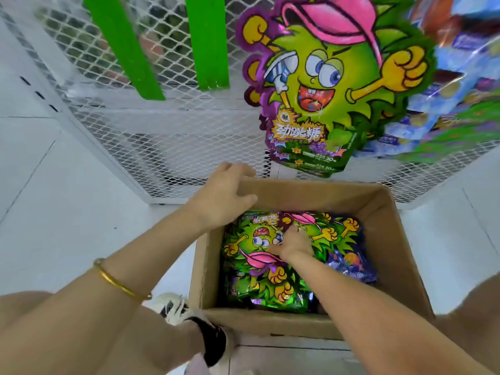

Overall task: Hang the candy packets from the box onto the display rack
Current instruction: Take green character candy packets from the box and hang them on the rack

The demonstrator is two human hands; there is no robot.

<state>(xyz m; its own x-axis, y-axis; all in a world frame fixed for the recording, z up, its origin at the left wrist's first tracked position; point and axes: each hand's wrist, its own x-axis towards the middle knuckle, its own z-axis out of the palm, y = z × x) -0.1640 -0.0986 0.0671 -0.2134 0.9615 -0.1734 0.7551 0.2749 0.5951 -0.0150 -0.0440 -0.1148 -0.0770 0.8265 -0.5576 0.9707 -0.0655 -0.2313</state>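
Both forearms reach forward and down from the person, and the left one wears a thin gold bangle (121, 282) near the wrist. Below the left arm a shoe with white laces (173, 307) stands on the white floor (67, 212), just beside the near left corner of the cardboard box (270, 324). This box is open at the top and sits on the floor in front of the person. Inside it lie many candy packets (251, 239), green and purple, with a cartoon face and a pink cap printed on them.

The right hand (293, 243) is down inside the box, on top of the packets, with the fingers curled and pressing into the pile. Whether it already grips one packet I cannot tell. The left hand (224, 196) is higher, at the far left edge of the box, with fingers spread loosely and holding nothing.

Behind the box rises the display rack (167, 147), made of white wire mesh. One hung packet (324, 85) of the same kind is on it, above the far side of the box, and more bags (465, 104) hang to its right.
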